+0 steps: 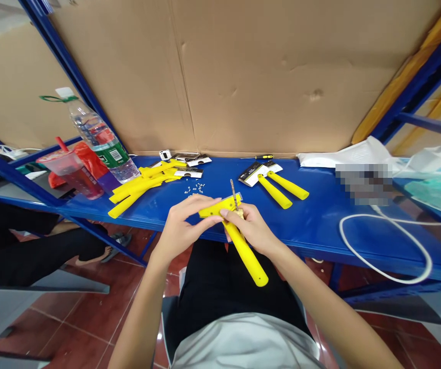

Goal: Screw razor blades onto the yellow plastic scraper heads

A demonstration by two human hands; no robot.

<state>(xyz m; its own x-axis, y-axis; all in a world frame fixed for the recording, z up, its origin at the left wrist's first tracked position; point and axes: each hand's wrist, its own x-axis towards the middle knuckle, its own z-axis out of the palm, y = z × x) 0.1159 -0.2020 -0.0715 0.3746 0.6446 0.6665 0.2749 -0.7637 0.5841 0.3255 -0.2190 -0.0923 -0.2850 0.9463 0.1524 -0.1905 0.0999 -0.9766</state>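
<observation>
Yellow tool [245, 253] at frame centre, neck hidden from me by the gripping right hand [254, 225], head between pinching thumb and forefinger of the left hand [182, 225]

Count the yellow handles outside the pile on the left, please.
3: the held handle in the right hand, plus a front handle and a rear handle on the table to its right. None looks hidden.

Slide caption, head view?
Right hand grips a yellow T-shaped tool, left hand at its crossbar; small parts lie on the blue bench.
</observation>
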